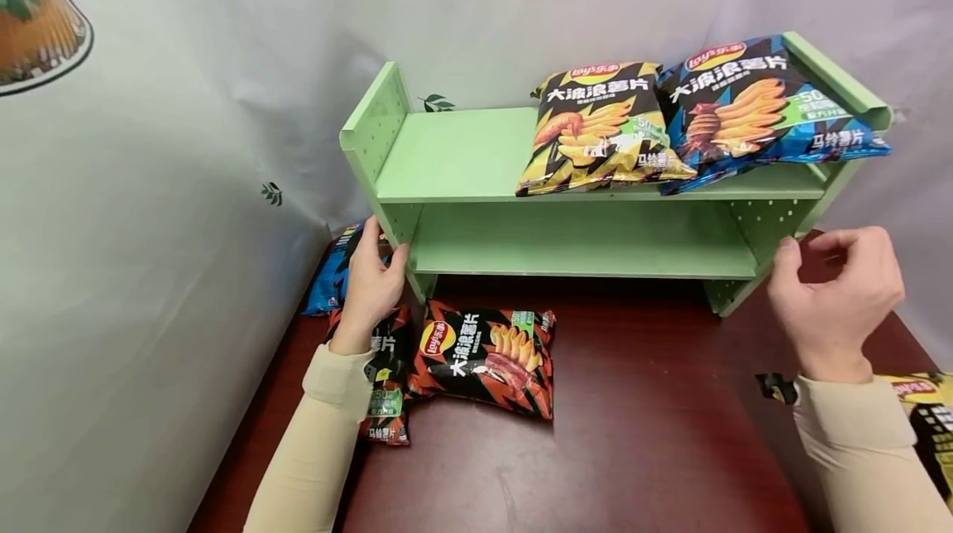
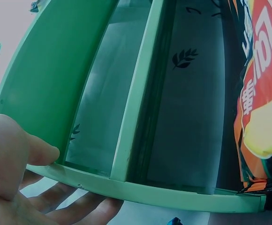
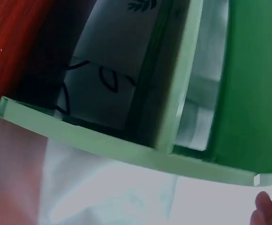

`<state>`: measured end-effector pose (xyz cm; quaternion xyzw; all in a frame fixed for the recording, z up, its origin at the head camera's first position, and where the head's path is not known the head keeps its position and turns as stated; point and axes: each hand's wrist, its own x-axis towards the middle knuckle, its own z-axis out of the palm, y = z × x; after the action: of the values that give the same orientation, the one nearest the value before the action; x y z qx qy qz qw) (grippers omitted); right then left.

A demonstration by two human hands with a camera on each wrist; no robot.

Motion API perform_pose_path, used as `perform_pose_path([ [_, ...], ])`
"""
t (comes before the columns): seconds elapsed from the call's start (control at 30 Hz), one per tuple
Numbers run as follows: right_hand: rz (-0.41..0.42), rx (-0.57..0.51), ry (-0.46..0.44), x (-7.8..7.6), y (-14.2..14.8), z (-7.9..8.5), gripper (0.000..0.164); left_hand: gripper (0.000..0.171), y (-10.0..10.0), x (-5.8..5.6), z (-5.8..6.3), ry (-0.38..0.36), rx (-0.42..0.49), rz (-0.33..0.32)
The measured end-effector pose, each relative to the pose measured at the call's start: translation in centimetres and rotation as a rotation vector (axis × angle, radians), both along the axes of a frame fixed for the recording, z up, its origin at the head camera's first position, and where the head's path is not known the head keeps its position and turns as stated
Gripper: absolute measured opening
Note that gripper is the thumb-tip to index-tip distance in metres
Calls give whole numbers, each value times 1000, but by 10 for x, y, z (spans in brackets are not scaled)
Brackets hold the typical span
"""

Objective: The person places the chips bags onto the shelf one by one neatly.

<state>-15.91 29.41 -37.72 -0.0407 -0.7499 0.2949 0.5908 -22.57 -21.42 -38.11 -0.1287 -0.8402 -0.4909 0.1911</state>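
White sheeting [image 1: 246,61] with small leaf prints [image 1: 271,194] lines the background, and a dark red, glossy tabletop [image 1: 633,442] forms the working surface. Standing on it toward the rear is a light green shelf [image 1: 462,152], comprising two boards between perforated side panels. Its upper board carries two snack bags at the right: a yellow bag [image 1: 606,127] and, touching it, a blue bag [image 1: 752,103] set against the right side panel, one lower corner lapping in front of that panel. Left hand [image 1: 375,280]: grip closed on the shelf's left side panel — the left wrist view confirms the thumb on the inner face and the fingers round the outer side. Right hand [image 1: 849,293]: grip loosely curled and holding nothing, positioned just beside the right side panel; contact with the panel cannot be determined. Both forearms are covered by beige sleeves [image 1: 313,442]. On the tabletop, a red-and-black bag [image 1: 484,359] lies face up before the shelf's left end. Beside it, a second red-and-black bag [image 1: 390,413] is partly hidden by the left forearm. Behind the left hand lies another blue bag [image 1: 328,272], also partly obscured — and at the far right, next to the right sleeve, another yellow bag [image 1: 934,442] is cut off by the frame edge.
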Motion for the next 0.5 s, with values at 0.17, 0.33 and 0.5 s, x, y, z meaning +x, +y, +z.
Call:
perform_pose_path([
  [0.17,36,-168,-185,-7,13,-10,26,57,1,0,-1,-2,6,-5],
  [0.33,102,-243,-308,-13,21,-17,33,56,1,-1,-1,-3,6,-5],
  [0.5,122,-98,-354,-17,27,-18,26,56,-2,0,3,-7,-42,4],
])
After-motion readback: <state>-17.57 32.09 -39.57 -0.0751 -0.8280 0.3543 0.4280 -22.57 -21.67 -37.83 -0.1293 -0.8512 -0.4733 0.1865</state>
